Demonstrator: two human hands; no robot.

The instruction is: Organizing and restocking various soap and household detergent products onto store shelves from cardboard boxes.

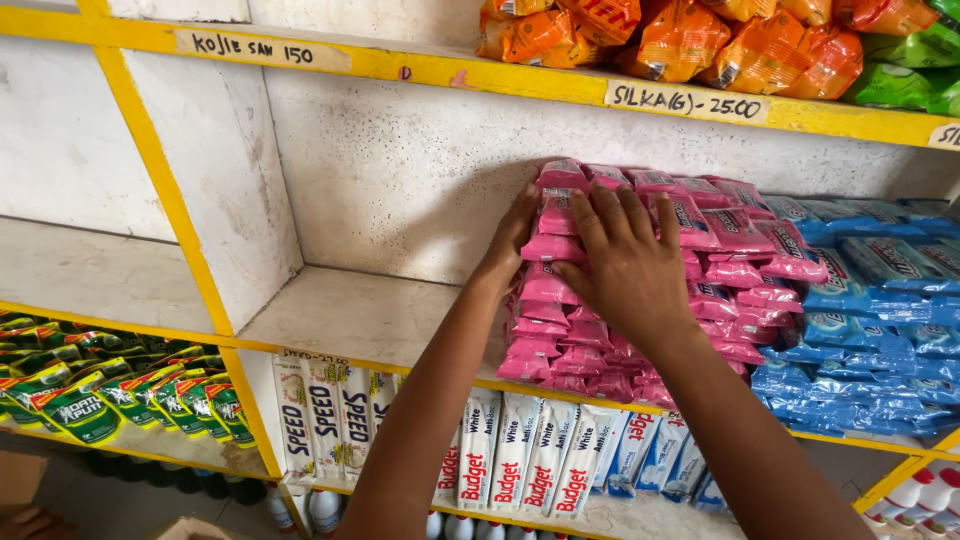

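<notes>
Pink sachets [590,300], stacked left of the blue packets [860,330]: light, soft, slippery. Left hand [512,235] and right hand [625,265] press flat, fingers spread; steady the stack's sides.

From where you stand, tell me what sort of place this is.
Most likely a small shop. Yellow-edged shelves carry handwritten price labels, and both hands, left and right, press on stacked pink packets beside blue ones.

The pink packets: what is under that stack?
The pink packets rest on a white shelf with a yellow front edge. Below it stand white pouches. Both hands cover the stack's upper left packets.
</notes>
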